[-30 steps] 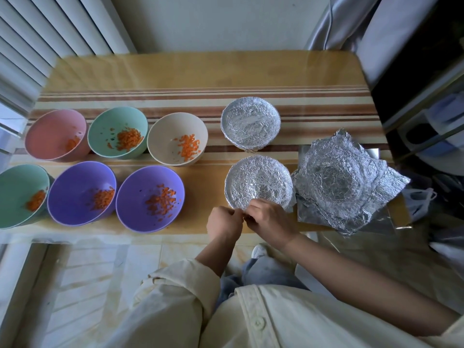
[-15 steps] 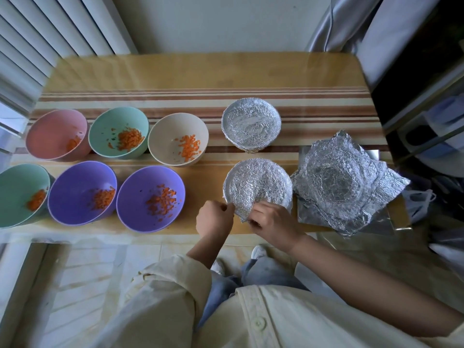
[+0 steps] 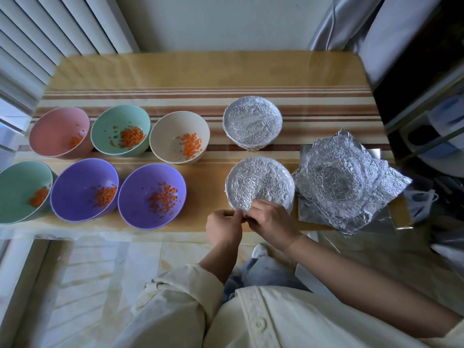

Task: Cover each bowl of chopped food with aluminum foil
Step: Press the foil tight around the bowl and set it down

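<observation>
Two bowls stand wrapped in aluminum foil: a far foil-covered bowl [image 3: 252,125] and a near foil-covered bowl [image 3: 259,183]. At the near bowl's front rim my left hand [image 3: 224,226] and my right hand [image 3: 272,221] both pinch the foil edge, fingers curled. Several uncovered bowls with chopped orange food stand to the left: pink [image 3: 59,131], green [image 3: 120,133], beige [image 3: 179,140], another green [image 3: 21,190] and two purple ones [image 3: 84,188] [image 3: 152,194].
A stack of crumpled foil sheets [image 3: 346,182] lies at the table's right end, next to the near bowl. The table [image 3: 175,71] has a striped runner. Window blinds are at far left, dark shelving at right.
The foil at the near bowl's front rim now bulges up into a crease between my hands. My left hand has shifted slightly left and back toward my right hand at the rim.
</observation>
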`<state>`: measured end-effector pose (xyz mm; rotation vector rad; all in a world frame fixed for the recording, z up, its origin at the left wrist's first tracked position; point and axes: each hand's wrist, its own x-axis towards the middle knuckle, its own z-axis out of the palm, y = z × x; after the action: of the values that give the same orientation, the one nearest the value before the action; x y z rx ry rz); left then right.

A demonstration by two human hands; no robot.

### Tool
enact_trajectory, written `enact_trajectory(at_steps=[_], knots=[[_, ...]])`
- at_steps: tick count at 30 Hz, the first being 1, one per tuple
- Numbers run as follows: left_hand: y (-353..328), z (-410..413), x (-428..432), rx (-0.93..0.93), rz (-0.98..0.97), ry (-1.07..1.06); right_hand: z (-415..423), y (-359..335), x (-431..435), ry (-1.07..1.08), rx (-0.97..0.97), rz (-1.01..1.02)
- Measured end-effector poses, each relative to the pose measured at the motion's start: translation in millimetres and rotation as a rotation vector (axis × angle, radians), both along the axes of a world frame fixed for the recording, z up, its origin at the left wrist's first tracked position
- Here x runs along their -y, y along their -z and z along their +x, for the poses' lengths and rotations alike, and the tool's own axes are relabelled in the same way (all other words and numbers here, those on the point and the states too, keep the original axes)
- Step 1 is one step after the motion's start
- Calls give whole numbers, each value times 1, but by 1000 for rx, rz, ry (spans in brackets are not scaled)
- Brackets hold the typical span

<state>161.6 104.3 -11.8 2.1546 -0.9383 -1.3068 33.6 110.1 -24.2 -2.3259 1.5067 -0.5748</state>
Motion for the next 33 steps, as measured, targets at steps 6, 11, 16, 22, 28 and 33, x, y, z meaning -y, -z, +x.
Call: enact_trajectory(at_steps=[6,11,16,22,28,33], knots=[[-5,1,2,49,19,15,4,0,-1,2,2,-16],[-11,6,16,132,45,70,1,-4,2,-43,3,21],[-13,14,25,176,50,149,-9,-12,-4,-36,-55,-19],[-9,16,26,125,41,93,-3,-6,-1,-17,-43,-6],[-2,1,-3,-48,3,12,-2,-4,-1,-11,-8,3],[-2,-1,6,-30,35,-60,0,-1,0,4,3,6]])
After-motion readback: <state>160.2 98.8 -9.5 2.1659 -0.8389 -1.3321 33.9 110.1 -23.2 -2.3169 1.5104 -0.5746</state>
